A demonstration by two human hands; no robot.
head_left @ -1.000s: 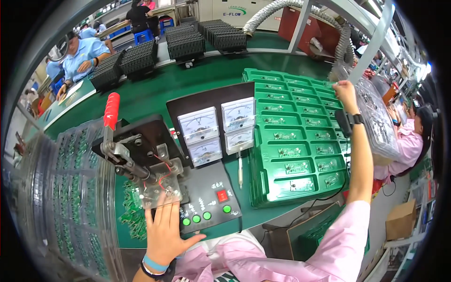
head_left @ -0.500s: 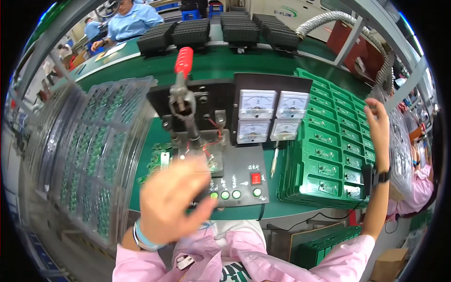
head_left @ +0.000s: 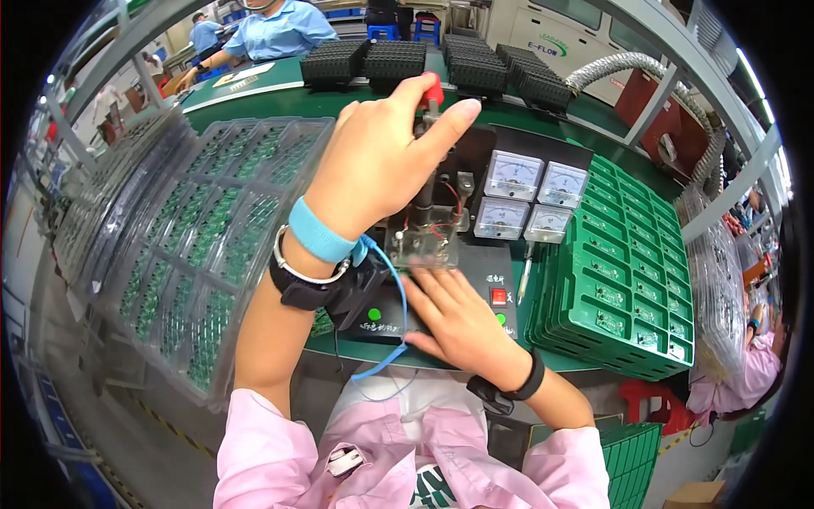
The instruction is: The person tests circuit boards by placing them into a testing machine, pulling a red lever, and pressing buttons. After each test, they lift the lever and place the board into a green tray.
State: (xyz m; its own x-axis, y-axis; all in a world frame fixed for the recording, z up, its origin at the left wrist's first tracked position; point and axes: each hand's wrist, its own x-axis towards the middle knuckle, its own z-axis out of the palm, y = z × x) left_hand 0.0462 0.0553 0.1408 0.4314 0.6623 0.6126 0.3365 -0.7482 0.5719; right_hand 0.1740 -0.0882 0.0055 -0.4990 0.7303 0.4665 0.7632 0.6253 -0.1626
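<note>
My left hand (head_left: pixel 377 161) is raised to the red-handled toggle clamp (head_left: pixel 434 90) of a test fixture, fingers bent against the handle and thumb sticking out to the right. The handle is partly hidden behind the hand. My right hand (head_left: pixel 465 321) lies open and flat over the fixture's black control panel (head_left: pixel 381 316), its fingertips at the front edge of the clear plate (head_left: pixel 428 248) under the clamp. Any board beneath that plate cannot be made out. Behind the right hand stand white analog meters (head_left: pixel 514 175) in a black housing. A blue wristband (head_left: pixel 318 231) with a coiled cord circles my left wrist.
Clear trays of green circuit boards (head_left: pixel 199 246) are stacked at left. Green trays with boards (head_left: pixel 623 271) stand at right, a pen-like tool (head_left: pixel 526 271) beside them. Black racks (head_left: pixel 398 61) line the far edge. A person in blue (head_left: pixel 280 38) sits across the bench.
My left hand has gone up from the panel's front to the clamp handle. From the green trays at right, my right hand has come to the fixture.
</note>
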